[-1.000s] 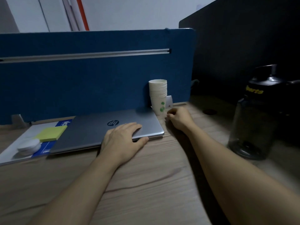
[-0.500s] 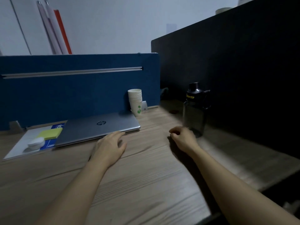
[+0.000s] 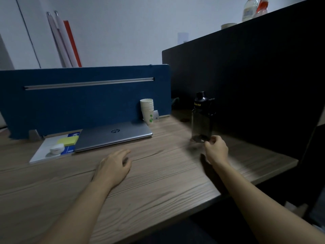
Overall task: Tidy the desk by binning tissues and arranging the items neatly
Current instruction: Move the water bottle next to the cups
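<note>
We observe the left hand (image 3: 114,164) resting palm down on the wooden desk (image 3: 158,191), fingers relaxed and slightly spread, holding nothing. It lies in front of the closed silver laptop (image 3: 112,136) and does not touch it.

The right hand (image 3: 215,148) is at the base of the dark water bottle (image 3: 202,118). Its fingers are curled toward the bottle's foot; motion blur there prevents us from telling whether they grip the bottle or only touch it. The bottle stands upright toward the right of the desk, near the black partition (image 3: 255,85).

The laptop lies flat, lid shut, its rear edge close to the blue divider panel (image 3: 79,99). At its right rear corner a stack of paper cups (image 3: 147,110) stands upright against the panel. Left of the laptop a white and blue booklet (image 3: 44,150) lies flat, partly tucked under the laptop's left edge. On the booklet we find a yellow pad of sticky notes (image 3: 67,141) and, just in front of it, a small round white object (image 3: 56,149) which is too blurred for us to identify.

No tissue can be made out on the desk in this view.
</note>
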Demonstrator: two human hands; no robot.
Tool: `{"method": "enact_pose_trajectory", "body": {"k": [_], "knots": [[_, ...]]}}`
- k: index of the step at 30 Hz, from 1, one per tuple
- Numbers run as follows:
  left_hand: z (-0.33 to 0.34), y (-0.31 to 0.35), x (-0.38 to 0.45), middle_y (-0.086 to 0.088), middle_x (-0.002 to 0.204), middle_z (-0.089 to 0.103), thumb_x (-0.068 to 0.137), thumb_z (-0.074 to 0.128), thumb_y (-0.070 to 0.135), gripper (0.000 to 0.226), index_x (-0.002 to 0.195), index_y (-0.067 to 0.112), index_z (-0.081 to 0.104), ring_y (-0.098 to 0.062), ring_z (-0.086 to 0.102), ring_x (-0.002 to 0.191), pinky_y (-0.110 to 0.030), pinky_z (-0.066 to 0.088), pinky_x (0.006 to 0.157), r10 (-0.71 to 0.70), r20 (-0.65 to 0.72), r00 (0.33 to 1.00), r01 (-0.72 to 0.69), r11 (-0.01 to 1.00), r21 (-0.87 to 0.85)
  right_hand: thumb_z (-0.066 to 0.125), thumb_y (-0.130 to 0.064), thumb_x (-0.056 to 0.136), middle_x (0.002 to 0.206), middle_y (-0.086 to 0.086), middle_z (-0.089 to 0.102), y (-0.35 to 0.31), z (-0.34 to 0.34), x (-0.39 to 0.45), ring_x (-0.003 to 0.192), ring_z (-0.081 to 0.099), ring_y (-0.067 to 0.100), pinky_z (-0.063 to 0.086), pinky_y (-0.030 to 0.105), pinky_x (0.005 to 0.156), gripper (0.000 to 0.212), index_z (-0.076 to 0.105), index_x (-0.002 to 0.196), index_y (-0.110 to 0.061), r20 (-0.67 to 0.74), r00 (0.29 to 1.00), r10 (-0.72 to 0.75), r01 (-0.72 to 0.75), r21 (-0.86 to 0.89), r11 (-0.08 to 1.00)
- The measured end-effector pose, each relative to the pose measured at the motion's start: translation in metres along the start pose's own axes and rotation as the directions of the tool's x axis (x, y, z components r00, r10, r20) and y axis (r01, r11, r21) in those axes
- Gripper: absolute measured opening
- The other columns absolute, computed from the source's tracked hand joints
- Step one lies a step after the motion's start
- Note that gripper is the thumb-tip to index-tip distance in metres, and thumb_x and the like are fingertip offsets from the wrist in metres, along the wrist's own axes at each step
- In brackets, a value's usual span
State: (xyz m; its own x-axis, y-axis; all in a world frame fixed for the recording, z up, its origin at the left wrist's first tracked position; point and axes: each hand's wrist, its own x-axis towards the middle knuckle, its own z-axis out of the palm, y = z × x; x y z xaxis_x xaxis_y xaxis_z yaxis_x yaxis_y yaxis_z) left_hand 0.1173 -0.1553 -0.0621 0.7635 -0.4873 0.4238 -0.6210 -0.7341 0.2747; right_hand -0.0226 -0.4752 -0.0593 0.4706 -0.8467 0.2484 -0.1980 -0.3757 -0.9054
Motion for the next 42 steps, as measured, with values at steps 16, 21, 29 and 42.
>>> {"method": "enact_pose_trajectory", "body": {"k": [16,21,29,42], "knots": [[0.025,-0.031,0.065,0.006,0.148,0.046,0.093,0.05,0.03,0.05,0.143,0.029,0.044,-0.015,0.035,0.141,-0.038,0.031,0.112,0.014,-0.006,1.0,-0.014,0.999,0.051,0.066,-0.028,0.089,0.124,0.01,0.064,-0.005,0.05,0.051,0.11,0.06,0.027,0.045,0.03,0.083,0.049,0.051,0.133,-0.013,0.122,0.988,-0.092,0.106,-0.113,0.988],[0.035,-0.038,0.092,0.005,0.149,0.046,0.093,0.053,0.032,0.051,0.143,0.027,0.045,-0.017,0.036,0.141,-0.037,0.031,0.113,0.016,-0.001,1.0,-0.016,0.997,0.07,0.068,-0.032,0.087,0.116,0.006,0.068,-0.009,0.086,0.07,0.087,0.057,0.014,0.04,0.025,0.073,0.044,0.056,0.126,-0.015,0.149,0.981,-0.128,0.15,-0.151,0.977],[0.048,-0.05,0.125,0.009,0.14,0.056,0.097,0.048,0.039,0.038,0.132,0.028,0.058,-0.012,0.049,0.13,-0.033,0.037,0.105,0.088,-0.036,0.995,-0.085,0.993,0.087,0.068,-0.034,0.088,0.117,0.01,0.066,-0.022,0.146,0.106,0.103,0.063,0.025,0.054,0.038,0.084,0.049,0.052,0.129,-0.013,0.174,0.977,-0.119,0.152,-0.185,0.971],[0.061,-0.054,0.166,0.02,0.106,0.067,0.093,0.032,0.052,0.036,0.104,0.034,0.062,-0.01,0.062,0.096,-0.029,0.041,0.069,0.162,-0.113,0.98,-0.143,0.977,0.157,0.069,-0.037,0.087,0.101,0.004,0.062,-0.029,0.221,0.17,0.081,0.055,0.015,0.042,0.028,0.063,0.046,0.053,0.123,-0.013,0.212,0.967,-0.139,0.177,-0.174,0.969]]}}
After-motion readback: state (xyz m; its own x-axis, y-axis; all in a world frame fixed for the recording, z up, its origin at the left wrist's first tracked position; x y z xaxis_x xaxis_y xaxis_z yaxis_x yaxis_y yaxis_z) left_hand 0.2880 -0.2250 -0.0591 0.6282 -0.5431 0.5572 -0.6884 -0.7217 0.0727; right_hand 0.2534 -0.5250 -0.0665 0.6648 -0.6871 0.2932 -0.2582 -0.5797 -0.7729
